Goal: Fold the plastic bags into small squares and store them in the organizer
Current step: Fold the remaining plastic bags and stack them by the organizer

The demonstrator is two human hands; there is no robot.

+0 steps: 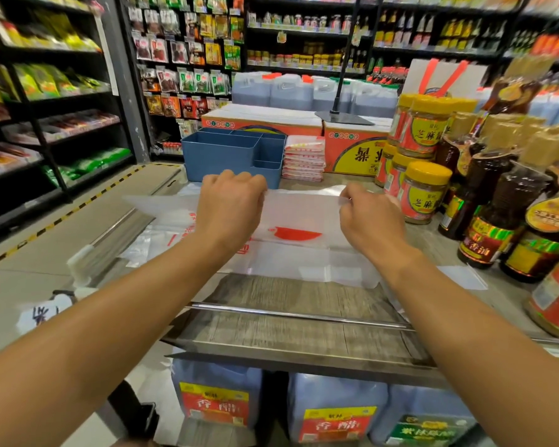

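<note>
While both hands grip one bag, items run left to right:
Organizer (226, 153): blue, compartmented, behind the left hand.
Left hand (229, 201): fingers curled on the bag's far edge.
Plastic bag (300, 250): translucent, red print, flat on the counter (304, 321).
Right hand (368, 217): fingers pinching the far edge.
Sesame paste jars (425, 191): just right.

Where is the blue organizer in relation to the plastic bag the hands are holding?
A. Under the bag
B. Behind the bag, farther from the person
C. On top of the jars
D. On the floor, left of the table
B: the blue organizer stands on the table past the far edge of the plastic bag, beyond the left hand and right hand.
</note>
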